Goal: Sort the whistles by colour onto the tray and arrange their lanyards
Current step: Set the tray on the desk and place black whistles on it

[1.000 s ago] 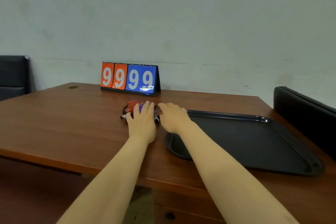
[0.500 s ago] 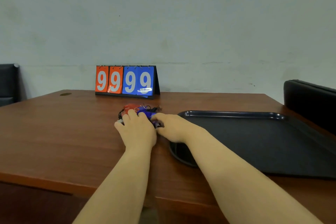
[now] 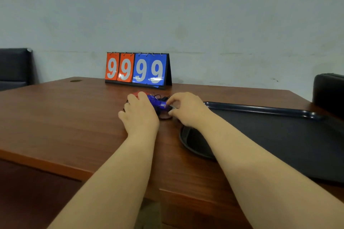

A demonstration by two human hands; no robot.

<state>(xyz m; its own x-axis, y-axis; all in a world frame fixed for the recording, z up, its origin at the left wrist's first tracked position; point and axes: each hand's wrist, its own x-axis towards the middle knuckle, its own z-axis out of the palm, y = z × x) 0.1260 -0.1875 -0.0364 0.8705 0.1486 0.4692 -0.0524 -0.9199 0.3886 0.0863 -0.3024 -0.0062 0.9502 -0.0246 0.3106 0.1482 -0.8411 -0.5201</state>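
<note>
The blue whistle (image 3: 157,102) is lying on the table (image 3: 74,117) in a small cluster just beside the left edge of the tray (image 3: 260,109). A red whistle (image 3: 137,93) is showing beyond the knuckles, and the black lanyards (image 3: 161,97) are looping around both; no whistle is resting on the tray yet. The right hand (image 3: 188,109) is pinching the near end of the blue whistle between forefinger and thumb. The left hand (image 3: 139,115) is lying knuckles-up over the cluster with its fingers bent across it; whether it is gripping anything beneath cannot be told, since the hand itself is hiding the contact. The principal risk, in my judgement, is that the cords are looking intertwined, so lifting the blue whistle is likely to drag the red one along or tighten a knot. Secondly, the pinch is taking only the tip of a smooth body, which could be slipping free under any pull from a snagged cord. Thirdly, the tray's raised rim is standing between the cluster and the tray floor, and a trailing cord could catch on it. As to materials, the whistles are presenting as glossy, rounded, seemingly translucent plastic; something bright is glinting at the pinch, too small to identify. The lanyards are appearing thin, limp and dark. The tray is reading as dark, matte and rectangular with rounded corners. The table is showing a polished reddish-brown wood grain that is reflecting light.
</note>
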